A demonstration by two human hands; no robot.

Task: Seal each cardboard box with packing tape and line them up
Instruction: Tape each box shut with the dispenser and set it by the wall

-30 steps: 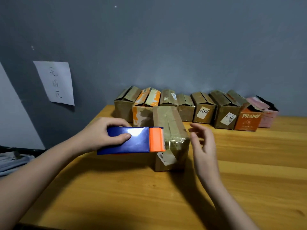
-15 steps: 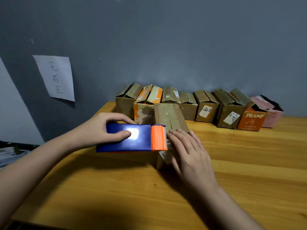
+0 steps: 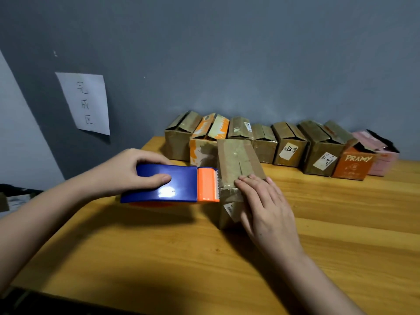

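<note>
Gripped in the left hand point(image 3: 122, 171) is the blue and orange tape dispenser point(image 3: 172, 185), thumb laid on top, its toothed orange end set against the brown box point(image 3: 236, 164) being taped. That box is pressed down by the right hand point(image 3: 266, 208), fingers kept flat over its near top edge. It's stood near the middle of the wooden table point(image 3: 159, 251). More boxes point(image 3: 288, 142) are lined up along the far edge, against the grey wall point(image 3: 227, 53). A paper note point(image 3: 87, 103) is stuck there too.
</note>
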